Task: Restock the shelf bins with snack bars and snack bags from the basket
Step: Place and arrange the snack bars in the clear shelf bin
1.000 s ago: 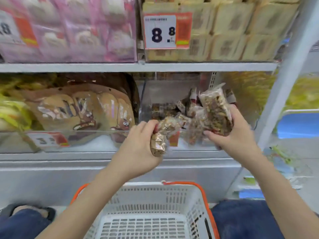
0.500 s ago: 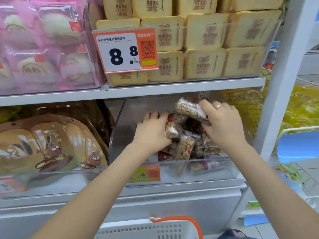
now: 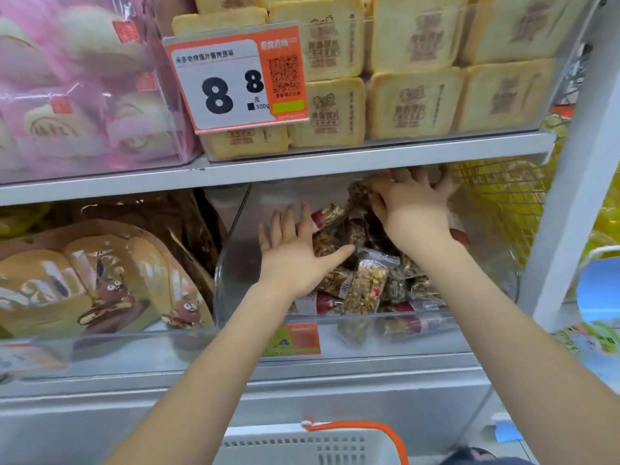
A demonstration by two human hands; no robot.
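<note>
A clear plastic shelf bin on the lower shelf holds a pile of see-through nut and grain snack bars. My left hand lies flat on the left side of the pile, fingers spread and holding nothing. Deeper in the bin, just under the upper shelf, my right hand has its fingers splayed over the bars at the back; I see nothing gripped in it. The white basket with an orange handle shows only its top rim at the bottom edge, and its contents are out of view.
The upper shelf edge runs close above my right hand. Above it stand stacked toast packs, an 8.8 price tag and pink bun bags. Brown bread bags fill the left bin. A white post stands at the right.
Both hands moved up from above the basket into the bin. The bars they carried now lie in the pile. The right hand went further back and the left hand flattened out.
</note>
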